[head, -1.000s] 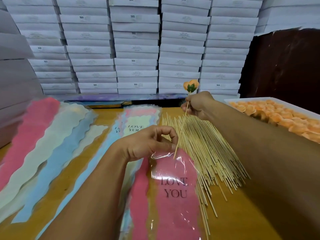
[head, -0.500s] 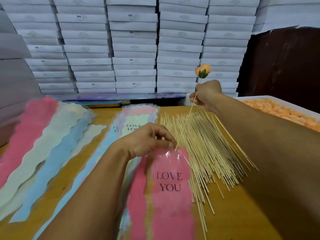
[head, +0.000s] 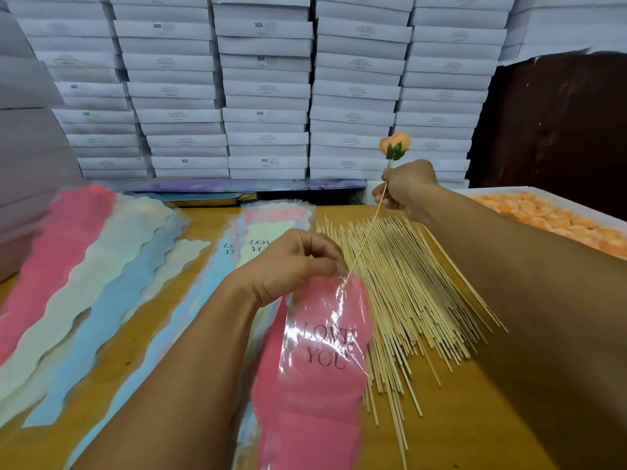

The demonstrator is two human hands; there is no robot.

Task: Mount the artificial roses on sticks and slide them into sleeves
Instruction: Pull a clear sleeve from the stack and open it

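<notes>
An orange artificial rose (head: 394,145) with green sepals sits on top of a thin wooden stick (head: 364,237), right of centre in the frame. The stick is tilted, and its lower tip touches the open mouth of a pink sleeve (head: 317,351) printed "LOVE YOU", which lies at lower centre.

1. The place looked like a small packing workshop or stockroom: flat white boxes (head: 264,96) stood stacked in tall columns along the back wall.
2. The wooden surface (head: 475,418) carried bulk supplies: a heap of bamboo sticks (head: 407,300), rows of coloured sleeves (head: 101,283), and a tray of orange roses (head: 543,215).
</notes>
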